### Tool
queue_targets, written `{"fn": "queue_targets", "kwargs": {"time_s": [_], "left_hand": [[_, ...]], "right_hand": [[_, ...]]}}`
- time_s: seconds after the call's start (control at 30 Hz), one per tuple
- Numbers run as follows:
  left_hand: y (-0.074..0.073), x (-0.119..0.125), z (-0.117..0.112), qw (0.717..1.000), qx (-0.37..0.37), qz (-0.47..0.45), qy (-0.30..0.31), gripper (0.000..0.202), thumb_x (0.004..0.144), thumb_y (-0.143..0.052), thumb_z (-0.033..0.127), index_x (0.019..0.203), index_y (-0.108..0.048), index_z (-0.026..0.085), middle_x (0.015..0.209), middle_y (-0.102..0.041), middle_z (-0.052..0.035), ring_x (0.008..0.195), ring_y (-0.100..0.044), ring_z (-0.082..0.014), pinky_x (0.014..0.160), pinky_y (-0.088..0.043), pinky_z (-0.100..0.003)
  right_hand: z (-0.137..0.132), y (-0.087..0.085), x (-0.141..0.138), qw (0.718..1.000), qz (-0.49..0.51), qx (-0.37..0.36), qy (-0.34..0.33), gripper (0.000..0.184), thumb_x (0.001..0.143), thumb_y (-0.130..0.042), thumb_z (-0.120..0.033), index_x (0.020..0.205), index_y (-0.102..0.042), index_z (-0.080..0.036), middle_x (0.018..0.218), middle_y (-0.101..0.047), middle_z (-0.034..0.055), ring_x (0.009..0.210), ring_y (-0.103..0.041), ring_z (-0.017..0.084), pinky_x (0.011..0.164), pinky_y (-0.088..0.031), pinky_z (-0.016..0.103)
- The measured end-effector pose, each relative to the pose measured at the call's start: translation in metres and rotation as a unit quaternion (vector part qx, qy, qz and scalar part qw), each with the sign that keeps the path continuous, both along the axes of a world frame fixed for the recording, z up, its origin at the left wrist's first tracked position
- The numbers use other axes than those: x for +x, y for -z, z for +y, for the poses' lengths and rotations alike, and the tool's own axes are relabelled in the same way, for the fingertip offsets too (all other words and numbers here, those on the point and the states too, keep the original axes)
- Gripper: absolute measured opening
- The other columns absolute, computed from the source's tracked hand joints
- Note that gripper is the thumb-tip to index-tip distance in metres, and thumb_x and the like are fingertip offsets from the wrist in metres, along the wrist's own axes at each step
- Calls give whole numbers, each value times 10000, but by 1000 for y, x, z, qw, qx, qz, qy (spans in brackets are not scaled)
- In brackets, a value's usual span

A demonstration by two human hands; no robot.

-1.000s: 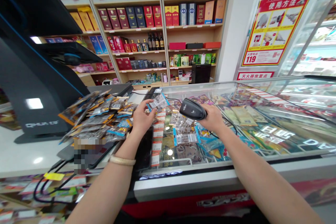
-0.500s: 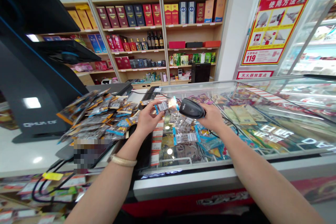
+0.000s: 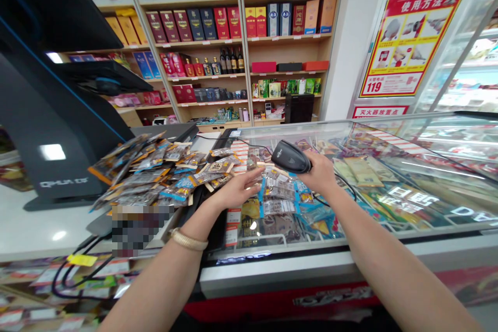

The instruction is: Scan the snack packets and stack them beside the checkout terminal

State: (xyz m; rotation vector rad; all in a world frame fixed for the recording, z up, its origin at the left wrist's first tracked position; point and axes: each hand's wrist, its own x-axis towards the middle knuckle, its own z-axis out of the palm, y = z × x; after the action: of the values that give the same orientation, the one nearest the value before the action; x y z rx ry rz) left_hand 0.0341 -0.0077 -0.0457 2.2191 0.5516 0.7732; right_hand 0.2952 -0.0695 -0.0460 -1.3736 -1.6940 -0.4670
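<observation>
My right hand (image 3: pixel 319 172) is wrapped around a black barcode scanner (image 3: pixel 290 156), held above the glass top of the freezer with its head pointing left. My left hand (image 3: pixel 240 190) reaches over the glass, fingers stretched out and apart, with nothing held. Its fingertips are beside a small cluster of clear snack packets (image 3: pixel 278 206) with blue edges and white barcode labels, lying on the glass below the scanner. Left of that hand, a large heap of similar snack packets (image 3: pixel 155 166) spreads over the counter, some of them reaching toward my wrist.
A dark checkout terminal (image 3: pixel 62 129) stands on the white counter (image 3: pixel 46 231) at the left. The glass-topped freezer (image 3: pixel 389 233) holds frozen bags. The scanner's black cable (image 3: pixel 352 187) loops beside my right hand. Shelves of boxed bottles (image 3: pixel 206 26) line the back wall.
My left hand has let go of a snack packet, which now lies with the cluster on the glass, and its fingers have straightened. The scanner has shifted slightly right.
</observation>
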Motion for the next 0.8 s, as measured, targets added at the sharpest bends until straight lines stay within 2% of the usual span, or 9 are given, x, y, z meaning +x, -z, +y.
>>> {"fn": "queue_targets", "kwargs": {"time_s": [0.07,0.13,0.2,0.27,0.37,0.47,0.53,0.67,0.8], "left_hand": [[-2,-3,4,994,87,22,-62,423,811,-584,260,1227,-647,212,1310,-627,-120,1242,-572,-269,991,-510,-444],[-5,-8,9,971,170,53,-161,382,794,-564,214,1153,-689,182,1250,-655,-129,1199,-595,-271,1027,-479,-458],[-9,-14,15,937,212,98,-260,326,779,-548,194,1045,-733,158,1202,-668,-138,1150,-615,-276,1049,-455,-460],[-13,-19,17,910,218,154,-319,262,796,-543,232,921,-764,165,1217,-660,-140,1154,-607,-284,1055,-446,-455],[-17,-22,15,881,219,245,-339,273,842,-523,305,854,-782,217,1351,-591,-107,1295,-502,-314,1117,-355,-511],[-18,-23,9,846,203,346,-350,290,852,-513,293,973,-773,248,1444,-512,-101,1392,-376,-359,1133,-256,-606],[-16,-23,7,830,189,387,-355,348,844,-516,263,1121,-725,235,1469,-478,-128,1397,-365,-364,1124,-259,-614],[-15,-24,8,825,210,350,-390,519,856,-464,190,1370,-537,183,1470,-473,-154,1374,-407,-324,1115,-316,-552],[-19,-27,10,820,245,240,-458,566,832,-475,131,1398,-485,131,1450,-491,-178,1350,-439,-333,1117,-336,-539]], "right_hand": [[0,0,0,1000,0,-3,4,228,695,-607,-326,878,-691,-218,831,-737,74,780,-686,259,651,-476,311],[0,0,0,1000,3,-5,9,214,701,-604,-336,864,-683,-221,814,-732,70,764,-679,251,646,-466,305],[0,0,0,1000,3,-7,13,205,698,-607,-342,849,-677,-223,802,-729,67,751,-674,245,638,-455,299],[1,0,-1,1000,-1,-9,16,183,687,-615,-341,818,-669,-225,784,-725,64,740,-670,242,630,-443,295],[1,0,-1,1000,-9,-12,17,170,676,-619,-324,811,-664,-229,784,-726,61,744,-668,239,633,-434,292],[1,0,-2,1000,-16,-11,18,167,670,-607,-294,812,-666,-229,791,-731,62,742,-668,237,634,-427,292],[1,0,-1,1000,-19,-8,19,173,665,-596,-276,813,-670,-225,791,-733,64,741,-671,240,635,-426,294],[1,1,-1,1000,-21,-6,17,170,671,-586,-276,811,-667,-223,794,-732,65,747,-674,244,636,-425,297],[1,0,-1,999,-21,-10,23,144,663,-584,-275,780,-653,-228,785,-727,62,748,-672,242,634,-424,293]]}}
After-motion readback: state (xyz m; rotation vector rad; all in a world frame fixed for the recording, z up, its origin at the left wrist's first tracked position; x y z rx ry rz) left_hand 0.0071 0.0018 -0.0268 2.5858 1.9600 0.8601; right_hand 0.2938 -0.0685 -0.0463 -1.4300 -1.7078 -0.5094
